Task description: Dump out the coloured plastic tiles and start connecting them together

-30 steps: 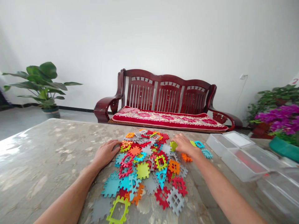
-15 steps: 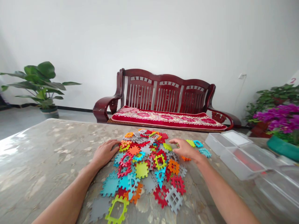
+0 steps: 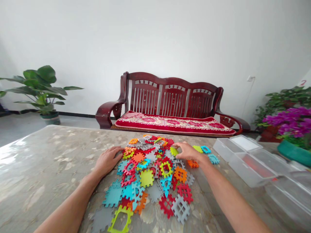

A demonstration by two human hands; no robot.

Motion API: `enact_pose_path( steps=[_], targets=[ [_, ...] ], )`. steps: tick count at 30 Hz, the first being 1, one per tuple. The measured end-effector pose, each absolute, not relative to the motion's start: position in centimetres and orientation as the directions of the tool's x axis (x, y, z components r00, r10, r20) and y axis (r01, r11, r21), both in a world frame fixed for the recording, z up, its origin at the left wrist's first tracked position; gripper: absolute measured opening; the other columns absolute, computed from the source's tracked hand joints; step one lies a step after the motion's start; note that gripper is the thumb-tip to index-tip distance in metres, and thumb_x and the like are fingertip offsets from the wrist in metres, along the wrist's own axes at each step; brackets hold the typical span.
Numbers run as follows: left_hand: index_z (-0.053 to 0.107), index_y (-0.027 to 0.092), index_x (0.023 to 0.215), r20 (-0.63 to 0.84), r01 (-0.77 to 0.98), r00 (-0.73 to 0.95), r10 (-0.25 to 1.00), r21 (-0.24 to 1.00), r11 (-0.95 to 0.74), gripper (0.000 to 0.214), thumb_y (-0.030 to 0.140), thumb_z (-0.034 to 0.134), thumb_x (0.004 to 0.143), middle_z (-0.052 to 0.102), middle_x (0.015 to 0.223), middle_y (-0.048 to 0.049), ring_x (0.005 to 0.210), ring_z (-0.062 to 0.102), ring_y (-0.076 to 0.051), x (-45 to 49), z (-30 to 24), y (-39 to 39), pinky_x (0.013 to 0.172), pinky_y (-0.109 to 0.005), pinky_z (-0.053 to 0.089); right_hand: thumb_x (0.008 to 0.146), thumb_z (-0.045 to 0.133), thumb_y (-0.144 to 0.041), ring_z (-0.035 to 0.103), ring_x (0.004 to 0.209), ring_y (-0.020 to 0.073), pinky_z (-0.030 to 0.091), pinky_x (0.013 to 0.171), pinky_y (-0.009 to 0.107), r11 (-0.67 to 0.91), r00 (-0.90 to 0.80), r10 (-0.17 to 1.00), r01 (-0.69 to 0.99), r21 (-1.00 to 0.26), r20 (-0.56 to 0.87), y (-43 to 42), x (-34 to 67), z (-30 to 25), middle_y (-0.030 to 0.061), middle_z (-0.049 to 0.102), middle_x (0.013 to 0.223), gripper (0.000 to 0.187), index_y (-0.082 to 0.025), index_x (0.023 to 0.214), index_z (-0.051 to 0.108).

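Observation:
A heap of colourful toothed plastic tiles point(image 3: 155, 171) in red, teal, grey, orange and lime lies on the marbled table point(image 3: 48, 165). My left hand point(image 3: 108, 160) rests flat at the heap's left edge, fingers stretched out against the tiles. My right hand point(image 3: 188, 151) is at the heap's far right side, its fingertips pinching a lime tile point(image 3: 173, 151). A few loose teal and lime tiles point(image 3: 206, 152) lie just right of that hand.
Clear plastic boxes and lids point(image 3: 252, 163) stand at the table's right. A dark red wooden bench point(image 3: 170, 106) with a red cushion is behind the table. Potted plants stand at the left point(image 3: 41, 89) and purple flowers at the right point(image 3: 291, 121).
My right hand has shifted left along the heap's far side and closed its fingertips on the lime tile. My left hand has stayed in place.

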State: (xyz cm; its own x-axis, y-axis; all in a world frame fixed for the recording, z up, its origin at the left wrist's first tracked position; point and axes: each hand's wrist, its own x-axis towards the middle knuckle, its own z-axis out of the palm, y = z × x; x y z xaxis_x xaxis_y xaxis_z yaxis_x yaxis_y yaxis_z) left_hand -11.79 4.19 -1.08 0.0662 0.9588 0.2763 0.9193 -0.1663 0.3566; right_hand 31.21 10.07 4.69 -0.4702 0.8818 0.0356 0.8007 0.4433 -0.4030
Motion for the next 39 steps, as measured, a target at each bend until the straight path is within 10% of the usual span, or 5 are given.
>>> enact_pose_path(
  steps=[23, 39],
  targets=[
    [0.069, 0.022, 0.119, 0.263, 0.922, 0.084, 0.961, 0.344, -0.175, 0.051, 0.047, 0.039, 0.088, 0.066, 0.130, -0.0085, 0.119, 0.061, -0.028, -11.8, -1.1, 4.2, 0.106, -0.040, 0.044, 0.061, 0.066, -0.010, 0.060, 0.115, 0.0297, 0.043, 0.101, 0.039, 0.128, -0.110, 0.987, 0.979, -0.156, 0.118, 11.0, 41.4, 5.0, 0.0082, 0.071, 0.123, 0.066, -0.019, 0.127, 0.065],
    [0.071, 0.023, 0.115, 0.297, 0.915, 0.074, 0.952, 0.359, -0.183, 0.043, 0.041, 0.043, 0.087, 0.069, 0.126, -0.0058, 0.115, 0.063, -0.025, -11.8, -1.0, 4.3, 0.104, -0.036, 0.044, 0.074, 0.068, -0.022, 0.068, 0.098, 0.0227, 0.051, 0.087, 0.033, 0.266, -0.223, 0.964, 0.839, -0.475, 0.145, 6.8, 27.4, 4.0, 0.0047, 0.076, 0.103, 0.039, -0.022, 0.113, 0.071]
  ],
)
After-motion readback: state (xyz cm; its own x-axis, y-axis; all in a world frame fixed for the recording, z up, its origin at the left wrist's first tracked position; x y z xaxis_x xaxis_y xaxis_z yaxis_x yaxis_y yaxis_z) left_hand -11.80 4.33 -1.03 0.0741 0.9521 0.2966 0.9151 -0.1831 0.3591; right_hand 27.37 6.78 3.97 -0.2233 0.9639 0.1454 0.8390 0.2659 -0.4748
